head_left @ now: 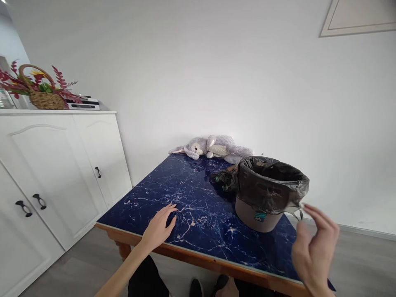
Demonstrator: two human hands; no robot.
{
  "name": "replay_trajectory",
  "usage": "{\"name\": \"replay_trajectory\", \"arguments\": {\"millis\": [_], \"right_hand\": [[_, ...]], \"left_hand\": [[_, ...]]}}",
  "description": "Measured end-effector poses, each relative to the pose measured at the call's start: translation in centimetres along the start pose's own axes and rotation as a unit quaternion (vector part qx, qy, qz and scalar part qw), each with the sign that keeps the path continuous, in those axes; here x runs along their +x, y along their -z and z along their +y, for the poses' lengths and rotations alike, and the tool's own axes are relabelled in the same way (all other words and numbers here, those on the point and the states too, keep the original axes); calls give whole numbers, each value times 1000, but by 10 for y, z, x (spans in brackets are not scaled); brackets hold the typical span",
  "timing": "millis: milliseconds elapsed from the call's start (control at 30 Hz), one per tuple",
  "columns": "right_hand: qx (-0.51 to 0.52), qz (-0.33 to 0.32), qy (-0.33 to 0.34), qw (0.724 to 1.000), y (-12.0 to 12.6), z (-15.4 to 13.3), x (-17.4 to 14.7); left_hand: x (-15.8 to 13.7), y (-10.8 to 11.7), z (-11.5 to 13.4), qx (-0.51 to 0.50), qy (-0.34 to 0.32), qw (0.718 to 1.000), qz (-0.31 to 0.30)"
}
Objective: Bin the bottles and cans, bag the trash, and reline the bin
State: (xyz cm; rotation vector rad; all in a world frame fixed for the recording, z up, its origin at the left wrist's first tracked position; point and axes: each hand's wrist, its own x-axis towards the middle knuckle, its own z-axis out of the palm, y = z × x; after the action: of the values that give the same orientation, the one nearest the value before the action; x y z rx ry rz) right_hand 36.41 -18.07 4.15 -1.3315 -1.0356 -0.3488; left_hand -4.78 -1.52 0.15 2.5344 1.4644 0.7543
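A grey-brown trash can [258, 218] with a small teal label stands on the right part of the table. A thin black garbage bag [266, 189] lines it and is folded down over the rim, with a loose corner hanging on the right. My right hand [317, 243] is beside that corner, thumb and forefinger apart at the bag's edge; whether they touch it is unclear. Palm down near the table's front edge, my left hand [160, 225] rests with its fingers stretched out, holding nothing. A crumpled dark plastic bag [225, 179] lies left of the can.
The table [182, 198] has a blue marbled top and a wooden frame. At its back, against the wall, lies a grey plush rabbit [216, 146]. On the left, a white cabinet [62, 165] carries a wicker flower basket [46, 99] and a white-and-black device [83, 103].
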Motion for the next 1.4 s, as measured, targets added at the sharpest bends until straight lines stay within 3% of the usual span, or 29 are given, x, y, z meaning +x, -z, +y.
{"name": "replay_trajectory", "arguments": {"millis": [67,133,200,300,400,567,733,1400], "right_hand": [[-1,-89,99,991,-2,-14,-17],[33,-242,108,964,-13,-19,-32],[64,-365,38,928,-29,-15,-46],[83,-427,-78,897,-50,-2,-61],[92,-438,-136,884,-59,10,-67],[118,-434,-174,876,-55,17,-66],[120,-411,-178,886,-55,14,-64],[124,-405,-206,882,-52,11,-62]], "left_hand": [[0,0,0,2,6,1000,-5],[0,1,0,0,10,1000,-12],[0,2,1,-3,11,1000,-15],[-1,2,1,-5,15,1000,-11],[-2,0,1,-8,18,1000,-6],[-1,1,2,-12,24,1000,3],[1,5,6,-11,31,999,0],[2,8,10,-4,29,999,24]]}}
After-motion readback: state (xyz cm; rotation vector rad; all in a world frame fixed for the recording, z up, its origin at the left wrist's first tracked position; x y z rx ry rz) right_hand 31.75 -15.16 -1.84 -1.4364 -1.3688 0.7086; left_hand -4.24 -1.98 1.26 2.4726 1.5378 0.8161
